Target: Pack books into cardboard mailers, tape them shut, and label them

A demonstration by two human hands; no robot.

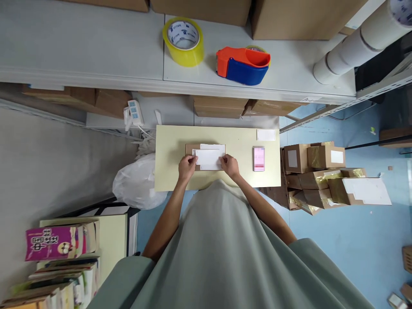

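Your left fingers (pixel 193 159) and right fingers (pixel 223 160) pinch the slip's (pixel 208 159) ends, so best keep it taut and square to the box (pixel 189 148).

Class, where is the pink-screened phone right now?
In the head view, the phone lies on the cream tabletop's right side, between the person's right hand and the table's right edge, below a white slip.

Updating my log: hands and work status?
Left hand, right hand: holding white rectangular paper sheet by opposite edges. Brown rectangular cardboard beneath. Rectangular pink-screened phone apart, not blocking.
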